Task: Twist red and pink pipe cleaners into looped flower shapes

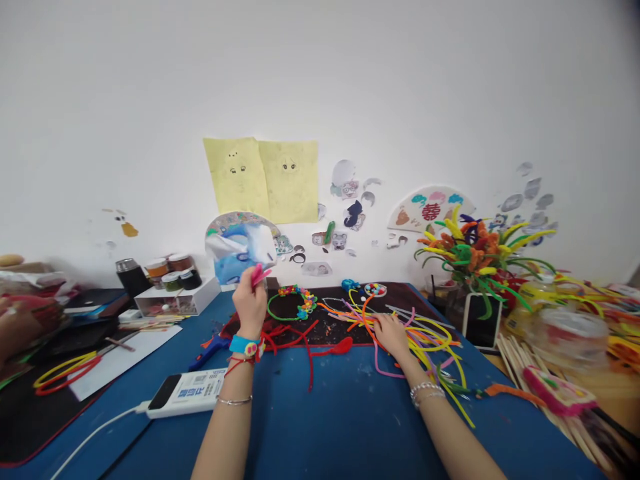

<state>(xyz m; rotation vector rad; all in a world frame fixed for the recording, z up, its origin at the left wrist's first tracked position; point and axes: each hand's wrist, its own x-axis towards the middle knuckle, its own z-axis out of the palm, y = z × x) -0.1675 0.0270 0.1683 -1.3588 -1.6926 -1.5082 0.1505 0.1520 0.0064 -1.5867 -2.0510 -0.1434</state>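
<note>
My left hand (250,307) is raised over the back of the blue table, its fingers closed around a small pink object (259,274) whose kind I cannot make out. My right hand (393,335) lies over a loose pile of pipe cleaners (430,333) in yellow, orange and purple, fingers stretched onto them. Whether it grips any is hidden. Between the hands stands a green hoop (271,311) decorated with colourful small pieces. Red pipe cleaners (311,360) lie in front of it, and a blue-handled tool (210,351) rests left of my left wrist.
A phone with a white power bank (193,393) and cable lies at the left. Paint jars stand on a white box (175,298). At the right are a vase of pipe-cleaner flowers (475,253), an upright phone (481,320) and wooden sticks (530,380). Another person's hand (25,320) shows far left.
</note>
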